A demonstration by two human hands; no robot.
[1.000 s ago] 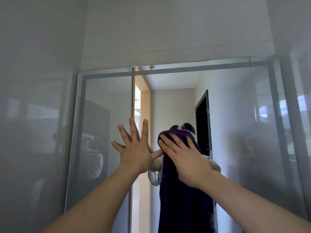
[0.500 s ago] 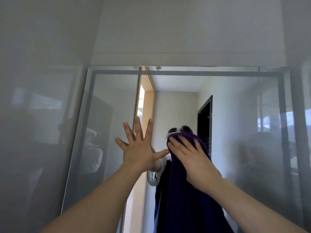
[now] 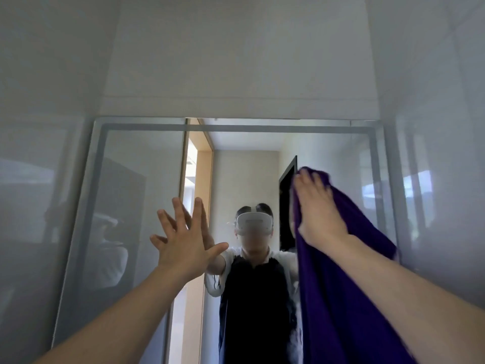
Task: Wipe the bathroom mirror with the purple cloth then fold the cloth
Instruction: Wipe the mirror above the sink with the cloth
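The bathroom mirror [image 3: 141,195] fills the wall ahead, with a frosted band round its edge. My left hand [image 3: 183,237] lies flat on the glass left of centre, fingers spread. My right hand [image 3: 319,214] presses the purple cloth [image 3: 346,298] against the glass in the right half, fingers straight. The cloth hangs down in a long fold under my right forearm and runs out of the bottom of the view. A person wearing a white headset shows in the reflection between my hands.
Glossy grey tiled walls [image 3: 39,179] close in on both sides of the mirror, and a white wall panel [image 3: 236,61] sits above it. The reflection shows a doorway with a wooden frame [image 3: 199,185] and a dark door behind the person.
My right hand has slid the cloth to the right and upward across the glass, uncovering the reflected person. My left hand has stayed flat on the mirror.
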